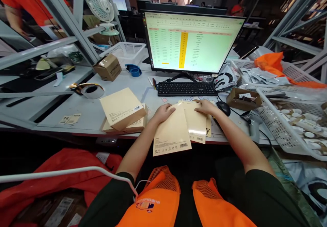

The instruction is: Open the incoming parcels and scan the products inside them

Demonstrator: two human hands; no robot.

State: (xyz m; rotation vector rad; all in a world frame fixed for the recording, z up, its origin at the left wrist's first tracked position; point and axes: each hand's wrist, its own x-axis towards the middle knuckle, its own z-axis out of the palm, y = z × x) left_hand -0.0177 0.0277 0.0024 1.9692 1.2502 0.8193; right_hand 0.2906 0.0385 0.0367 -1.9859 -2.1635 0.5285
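My left hand is closed on the upper left edge of a flat beige packet, thumb on its front. Small print and a barcode run along the packet's lower end, which juts past the table's front edge. My right hand grips a second beige packet by its upper right side. The two packets overlap where they meet. Behind the second one, part of another beige piece with a dark letter shows. Just left of my left hand, beige boxes lie stacked at an angle.
Ahead stand a monitor and a black keyboard, with a mouse on the right. White baskets of goods crowd the right side. A small brown carton, blue tape dispenser and sunglasses lie left.
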